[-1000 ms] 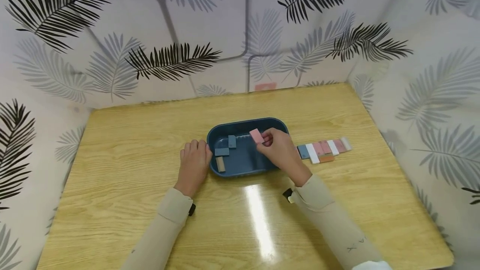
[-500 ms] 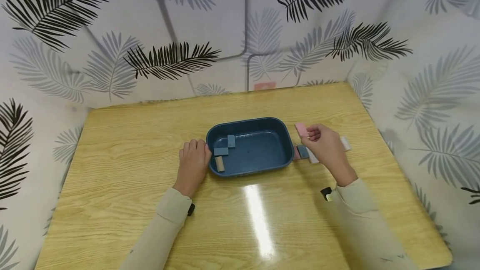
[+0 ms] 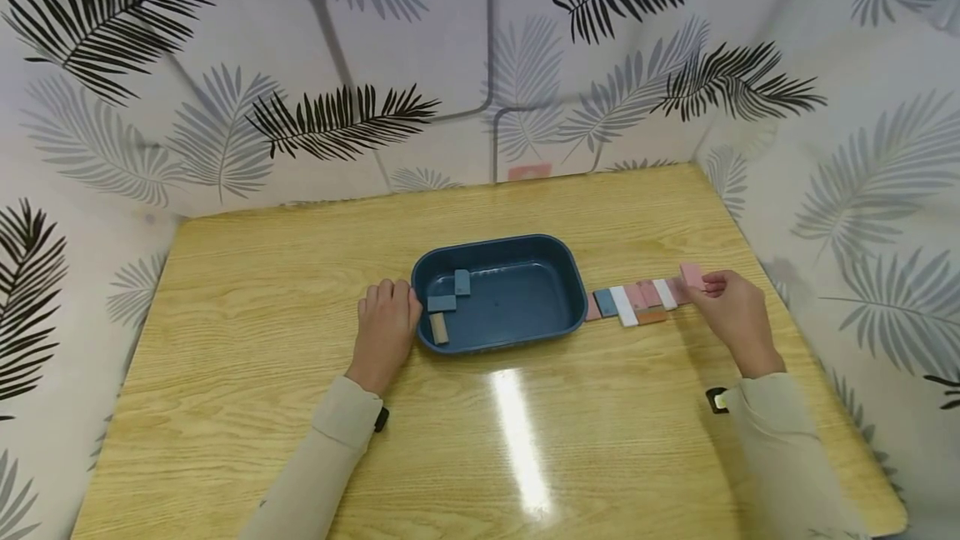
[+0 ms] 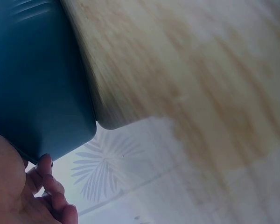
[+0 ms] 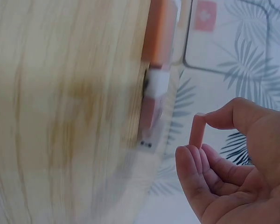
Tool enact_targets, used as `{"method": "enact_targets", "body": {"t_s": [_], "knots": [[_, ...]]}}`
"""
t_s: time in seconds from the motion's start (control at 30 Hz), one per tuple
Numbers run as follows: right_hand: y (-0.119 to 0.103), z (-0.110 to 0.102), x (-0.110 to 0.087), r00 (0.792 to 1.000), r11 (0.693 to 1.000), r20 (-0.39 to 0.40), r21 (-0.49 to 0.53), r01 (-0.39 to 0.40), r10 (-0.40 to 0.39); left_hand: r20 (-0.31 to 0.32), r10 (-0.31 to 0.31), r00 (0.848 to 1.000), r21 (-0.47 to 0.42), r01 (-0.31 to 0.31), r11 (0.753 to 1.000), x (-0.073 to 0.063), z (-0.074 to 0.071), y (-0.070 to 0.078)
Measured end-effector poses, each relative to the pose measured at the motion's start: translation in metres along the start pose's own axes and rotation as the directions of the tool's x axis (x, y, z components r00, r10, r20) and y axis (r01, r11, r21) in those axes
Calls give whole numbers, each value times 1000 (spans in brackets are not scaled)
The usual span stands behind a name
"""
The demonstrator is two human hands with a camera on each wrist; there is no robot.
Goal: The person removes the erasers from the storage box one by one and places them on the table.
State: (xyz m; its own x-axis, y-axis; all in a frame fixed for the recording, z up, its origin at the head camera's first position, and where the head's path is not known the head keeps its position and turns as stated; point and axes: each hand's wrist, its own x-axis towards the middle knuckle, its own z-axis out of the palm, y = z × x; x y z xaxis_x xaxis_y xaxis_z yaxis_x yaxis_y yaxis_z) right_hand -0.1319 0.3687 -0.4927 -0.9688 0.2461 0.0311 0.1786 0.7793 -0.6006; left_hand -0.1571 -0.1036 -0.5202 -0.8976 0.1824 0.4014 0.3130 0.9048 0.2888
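In the head view my right hand [image 3: 733,315] pinches a small flat pink block [image 3: 692,277] between thumb and fingertips, over the far right end of a row of blocks. The right wrist view shows this pink block [image 5: 197,131] edge-on, raised above the table. My left hand [image 3: 385,319] holds the left end of a dark blue oval tray [image 3: 510,343], its fingers curled at the rim. Inside the tray, near that hand, lie two blue-grey blocks [image 3: 442,303] and one tan block [image 3: 439,328]. The left wrist view shows curled fingers [image 4: 50,184] at the tray's corner.
From the tray's right end a row of pink, blue and white blocks [image 3: 624,307] runs rightward on the wooden table [image 3: 465,448]. An orange block [image 3: 651,317] lies along its near side. A leaf-patterned cloth [image 3: 420,40] stands behind and beside the table.
My right hand has carried the pink block from above the tray rightward, along the row to its far end. The left hand stays at the tray's left end.
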Motion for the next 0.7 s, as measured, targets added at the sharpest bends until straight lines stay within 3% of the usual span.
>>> {"method": "enact_targets", "body": {"t_s": [0.37, 0.7], "knots": [[30, -6, 13, 1000, 998, -1, -58, 3, -3, 40, -20, 999, -22, 21, 1000, 0, 0, -1], [43, -3, 19, 993, 997, 118, -74, 6, 3, 40, -13, 999, -10, 14, 1000, 0, 0, -2]]}}
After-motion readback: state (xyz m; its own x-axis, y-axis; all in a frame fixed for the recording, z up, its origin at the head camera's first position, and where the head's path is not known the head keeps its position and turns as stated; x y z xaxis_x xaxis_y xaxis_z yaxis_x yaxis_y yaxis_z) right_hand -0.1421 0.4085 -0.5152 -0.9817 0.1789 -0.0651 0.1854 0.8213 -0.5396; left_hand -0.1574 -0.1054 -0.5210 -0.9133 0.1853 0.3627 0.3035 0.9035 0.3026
